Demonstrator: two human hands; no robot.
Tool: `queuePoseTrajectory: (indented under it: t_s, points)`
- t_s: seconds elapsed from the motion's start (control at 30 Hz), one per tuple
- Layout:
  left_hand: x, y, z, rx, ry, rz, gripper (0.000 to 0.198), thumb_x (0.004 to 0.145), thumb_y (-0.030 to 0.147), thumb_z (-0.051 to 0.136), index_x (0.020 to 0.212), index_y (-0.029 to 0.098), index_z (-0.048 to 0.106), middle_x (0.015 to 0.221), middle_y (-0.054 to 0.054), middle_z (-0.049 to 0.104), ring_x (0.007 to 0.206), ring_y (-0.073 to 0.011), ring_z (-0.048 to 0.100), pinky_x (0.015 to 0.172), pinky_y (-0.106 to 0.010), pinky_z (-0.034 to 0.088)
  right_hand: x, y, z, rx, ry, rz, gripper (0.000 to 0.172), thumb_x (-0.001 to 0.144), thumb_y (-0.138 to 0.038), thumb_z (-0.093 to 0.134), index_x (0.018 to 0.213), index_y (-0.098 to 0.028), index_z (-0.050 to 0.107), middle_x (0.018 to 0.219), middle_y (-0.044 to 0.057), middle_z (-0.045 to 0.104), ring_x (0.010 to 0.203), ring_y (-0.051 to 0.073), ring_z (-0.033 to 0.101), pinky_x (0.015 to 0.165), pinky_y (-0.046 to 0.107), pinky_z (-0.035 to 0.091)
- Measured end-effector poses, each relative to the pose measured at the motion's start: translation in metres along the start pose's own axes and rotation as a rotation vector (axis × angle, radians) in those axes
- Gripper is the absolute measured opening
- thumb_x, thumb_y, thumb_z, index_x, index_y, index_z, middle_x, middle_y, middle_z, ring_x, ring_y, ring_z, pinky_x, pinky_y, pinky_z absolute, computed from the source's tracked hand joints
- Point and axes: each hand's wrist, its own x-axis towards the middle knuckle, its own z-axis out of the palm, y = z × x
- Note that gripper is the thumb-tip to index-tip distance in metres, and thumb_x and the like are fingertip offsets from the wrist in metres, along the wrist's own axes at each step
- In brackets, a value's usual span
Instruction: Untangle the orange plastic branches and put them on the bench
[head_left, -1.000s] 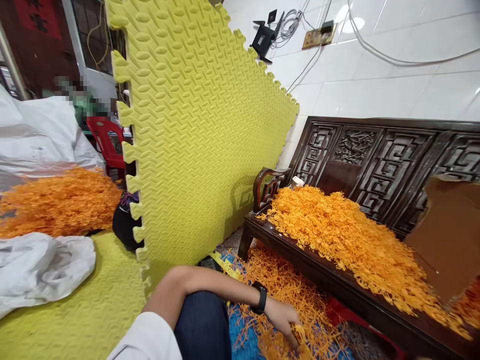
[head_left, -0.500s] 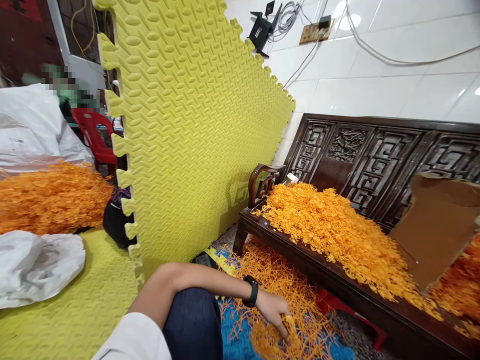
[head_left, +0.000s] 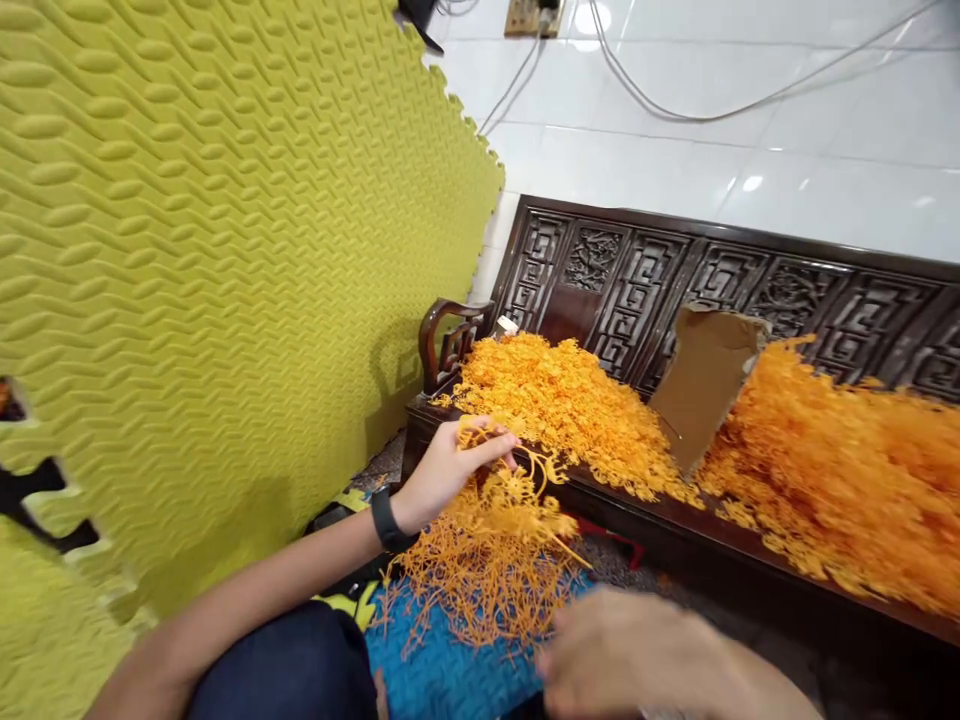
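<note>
Left hand [head_left: 448,468] pinches tangled orange sprig cluster [head_left: 499,520], lifted above floor pile [head_left: 480,590]. Right hand [head_left: 637,655] blurred, grip unclear. Better: shake gently, free snagged strands.

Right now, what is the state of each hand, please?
Left hand: closed on a clump of orange plastic sprigs, lifted above the blue mat.
Right hand: blurred, low in view; cannot be told.

head camera looks forward and down, close over the hands [head_left: 450,470].
</note>
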Motion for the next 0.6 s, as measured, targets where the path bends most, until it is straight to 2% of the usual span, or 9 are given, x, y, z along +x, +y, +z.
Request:
queuePoseTrajectory:
  t_s: [0.03,0.1,0.17,0.23,0.3,0.33,0.4,0.5,0.6]
  points:
    - [-0.002,0.000,0.001,0.013,0.005,-0.006,0.022,0.081,0.030,0.059,0.069,0.012,0.063,0.068,-0.001,0.064,0.068,-0.0128,0.058,0.073,-0.027,0.044,0.013,-0.006,-0.004,-0.099,0.135,-0.061,0.024,0.075,-0.029,0.069,0.098,-0.031,0.068,0.098,0.005,0.067,0.100,0.023,0.060,0.082,0.039,0.050]
    - [-0.004,-0.004,0.004,0.037,-0.008,-0.022,0.022,0.081,0.030,0.059,0.069,0.012,0.063,0.072,-0.002,0.065,0.073,-0.0133,0.058,0.076,-0.027,0.043,0.040,-0.012,-0.010,-0.259,0.493,-0.197,0.018,0.081,-0.022,0.060,0.098,-0.026,0.068,0.102,0.006,0.066,0.101,0.023,0.059,0.088,0.040,0.047]
    - [-0.005,-0.010,0.006,0.038,-0.048,-0.058,0.021,0.081,0.030,0.059,0.072,0.012,0.064,0.074,-0.002,0.065,0.075,-0.0137,0.058,0.079,-0.028,0.042,0.065,-0.010,-0.014,-0.298,0.704,-0.264,0.021,0.085,-0.021,0.055,0.104,-0.024,0.065,0.114,0.008,0.061,0.110,0.022,0.054,0.094,0.041,0.044]
    - [-0.006,-0.014,0.008,0.021,-0.116,-0.116,0.018,0.080,0.030,0.060,0.074,0.013,0.063,0.069,-0.001,0.063,0.071,-0.0135,0.057,0.075,-0.028,0.043,0.083,-0.003,-0.018,-0.229,0.665,-0.236,0.032,0.085,-0.025,0.055,0.117,-0.025,0.057,0.128,0.008,0.053,0.118,0.022,0.049,0.097,0.039,0.042]
    - [-0.008,-0.017,0.009,0.015,-0.198,-0.159,0.019,0.080,0.030,0.059,0.071,0.014,0.062,0.063,0.001,0.060,0.064,-0.0127,0.055,0.068,-0.027,0.044,0.094,0.006,-0.021,-0.111,0.504,-0.172,0.042,0.085,-0.027,0.056,0.127,-0.027,0.050,0.128,0.008,0.053,0.115,0.020,0.051,0.096,0.037,0.044]
    - [-0.009,-0.017,0.009,0.023,-0.233,-0.164,0.021,0.080,0.031,0.059,0.068,0.014,0.060,0.060,0.001,0.059,0.062,-0.0124,0.054,0.066,-0.026,0.043,0.097,0.009,-0.023,-0.047,0.424,-0.140,0.043,0.085,-0.028,0.057,0.126,-0.027,0.050,0.120,0.007,0.057,0.107,0.018,0.056,0.092,0.035,0.046]
    - [-0.011,-0.017,0.008,0.054,-0.289,-0.157,0.026,0.080,0.032,0.059,0.062,0.014,0.058,0.058,0.002,0.057,0.061,-0.0116,0.052,0.065,-0.025,0.042,0.098,0.016,-0.023,0.062,0.326,-0.081,0.032,0.082,-0.028,0.060,0.114,-0.024,0.059,0.097,0.004,0.065,0.084,0.014,0.062,0.079,0.031,0.050]
    - [-0.013,-0.017,0.006,0.080,-0.375,-0.258,0.025,0.079,0.036,0.060,0.067,0.015,0.059,0.055,0.003,0.055,0.053,-0.0095,0.048,0.055,-0.022,0.039,0.091,0.026,-0.017,0.142,0.360,-0.033,0.013,0.077,-0.029,0.066,0.084,-0.018,0.066,0.074,0.001,0.062,0.064,0.011,0.057,0.062,0.025,0.048]
    - [-0.013,-0.018,0.008,0.083,-0.470,-0.420,0.027,0.075,0.041,0.063,0.073,0.014,0.061,0.052,0.004,0.053,0.047,-0.0080,0.042,0.044,-0.020,0.030,0.077,0.038,0.001,0.138,0.541,-0.062,0.012,0.076,-0.029,0.067,0.075,-0.017,0.065,0.071,0.001,0.059,0.066,0.012,0.054,0.062,0.024,0.044]
